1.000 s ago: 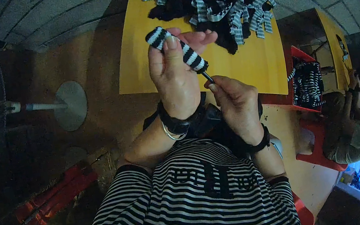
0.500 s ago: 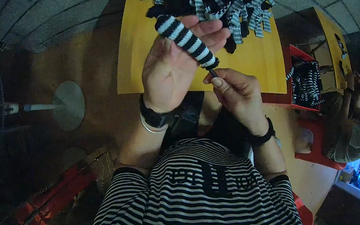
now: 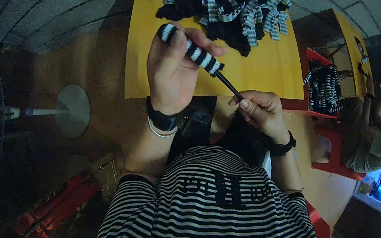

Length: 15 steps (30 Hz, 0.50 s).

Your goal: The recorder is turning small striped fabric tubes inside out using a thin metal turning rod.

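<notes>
A black-and-white striped knitted tube [image 3: 202, 59] lies slantwise in my left hand [image 3: 168, 70], the thumb pressed over its upper part and the other fingers curled loosely behind. From the tube's lower end a thin black rod [image 3: 227, 84] sticks out; how far it reaches inside is hidden. My right hand [image 3: 264, 113] pinches the rod's near end between thumb and fingers. Beyond both hands, a heap of striped and black knitted pieces [image 3: 233, 6] is piled on the yellow table [image 3: 268, 75].
Right of the table stands a red crate [image 3: 308, 57] filled with striped knitted pieces. Further right a person [image 3: 373, 141] sits near a red stool [image 3: 328, 166] and another yellow table [image 3: 346, 41]. To the left is a fan with a round base [image 3: 73, 111].
My right hand has drawn down and right, and more of the rod now shows. The left thumb has closed over the tube, which earlier rested on an open palm.
</notes>
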### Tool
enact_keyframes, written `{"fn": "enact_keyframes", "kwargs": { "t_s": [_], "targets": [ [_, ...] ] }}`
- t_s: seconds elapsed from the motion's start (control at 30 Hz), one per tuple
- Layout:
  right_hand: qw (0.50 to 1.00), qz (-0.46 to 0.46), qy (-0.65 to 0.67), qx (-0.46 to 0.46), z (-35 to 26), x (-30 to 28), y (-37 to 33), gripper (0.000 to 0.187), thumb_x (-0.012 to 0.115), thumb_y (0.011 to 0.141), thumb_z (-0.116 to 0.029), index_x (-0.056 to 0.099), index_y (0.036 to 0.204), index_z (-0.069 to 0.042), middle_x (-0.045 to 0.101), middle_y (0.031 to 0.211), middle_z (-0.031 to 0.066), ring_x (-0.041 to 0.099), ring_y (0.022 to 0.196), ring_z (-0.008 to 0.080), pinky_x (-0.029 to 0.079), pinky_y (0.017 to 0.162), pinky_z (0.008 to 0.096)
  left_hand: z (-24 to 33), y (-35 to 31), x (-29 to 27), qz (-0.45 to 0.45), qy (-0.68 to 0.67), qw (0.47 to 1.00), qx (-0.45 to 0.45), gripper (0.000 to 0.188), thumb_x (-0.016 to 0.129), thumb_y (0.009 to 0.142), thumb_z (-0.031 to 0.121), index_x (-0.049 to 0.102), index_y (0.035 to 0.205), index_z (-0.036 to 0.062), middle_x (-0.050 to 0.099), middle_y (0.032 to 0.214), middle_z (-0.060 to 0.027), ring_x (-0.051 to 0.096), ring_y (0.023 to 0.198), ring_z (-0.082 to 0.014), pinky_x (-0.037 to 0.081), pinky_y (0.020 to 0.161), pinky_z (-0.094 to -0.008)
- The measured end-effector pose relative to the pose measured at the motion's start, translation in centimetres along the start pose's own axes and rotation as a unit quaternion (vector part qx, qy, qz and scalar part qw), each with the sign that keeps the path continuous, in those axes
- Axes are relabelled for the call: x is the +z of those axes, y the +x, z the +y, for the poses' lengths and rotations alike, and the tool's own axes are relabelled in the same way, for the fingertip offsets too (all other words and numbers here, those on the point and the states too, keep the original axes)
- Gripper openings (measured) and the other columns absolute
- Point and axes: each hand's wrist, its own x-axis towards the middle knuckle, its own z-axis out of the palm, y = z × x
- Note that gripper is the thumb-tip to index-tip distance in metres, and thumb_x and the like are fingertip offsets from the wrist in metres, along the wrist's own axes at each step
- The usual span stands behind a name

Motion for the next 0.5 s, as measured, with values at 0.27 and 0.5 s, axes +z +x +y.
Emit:
{"fn": "enact_keyframes", "kwargs": {
  "t_s": [0.27,0.5],
  "targets": [
    [0.996,0.064,-0.041,-0.050,-1.5,1.3,0.8,0.014,0.063,0.096,-0.010,0.072,0.099,0.000,0.064,0.073,0.0000,0.053,0.061,0.0068,0.042,0.056,0.0226,-0.3,0.2,2.0,-0.027,0.166,0.984,0.062,0.024,0.043,0.105,0.025,0.047,0.099,0.0021,0.052,0.077,-0.0061,0.067,0.076,-0.0281,0.057,0.080,-0.0509],
    [0.988,0.076,-0.106,-0.080,-2.1,1.5,1.4,0.013,0.065,0.094,-0.009,0.071,0.098,0.001,0.067,0.075,0.0059,0.059,0.065,0.0115,0.047,0.060,0.0261,-0.5,-0.6,3.0,0.016,0.216,0.975,0.038,0.021,0.044,0.105,0.021,0.047,0.096,0.0025,0.054,0.073,-0.0066,0.069,0.074,-0.0283,0.058,0.079,-0.0466]
  ]
}}
